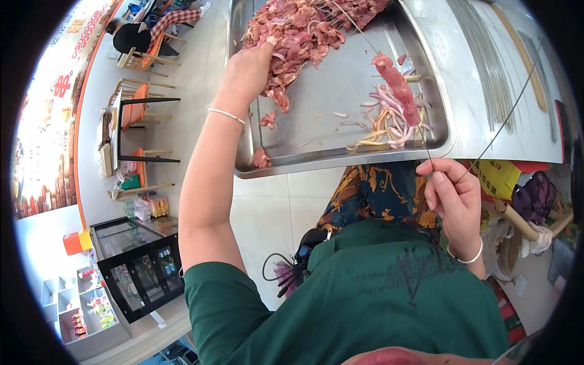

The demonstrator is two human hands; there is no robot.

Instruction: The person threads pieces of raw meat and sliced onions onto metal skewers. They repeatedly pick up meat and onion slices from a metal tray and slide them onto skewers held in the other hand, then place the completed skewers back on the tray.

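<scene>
My left hand (pixel 248 73) reaches into a heap of raw sliced meat (pixel 305 32) in a stainless steel tray (pixel 337 164). Its fingertips are partly hidden against the meat, so I cannot tell whether they grip a piece. Between the thumb and fingers of my right hand (pixel 449 191) is a thin metal skewer (pixel 426 142), tilted over the tray's near right corner. Meat pieces (pixel 396 89) are threaded along its middle. A second, bare metal skewer (pixel 506 116) slants from the same hand to the upper right. Sliced onion (pixel 394 121) lies beneath the threaded meat.
Several metal skewers (pixel 483 68) lie on the white table (pixel 465 41) right of the tray, beside a bamboo stick (pixel 524 54). Bags (pixel 497 178) sit below the table's right side. At far left, a person (pixel 130 39) sits near chairs and a glass-fronted cabinet (pixel 141 269).
</scene>
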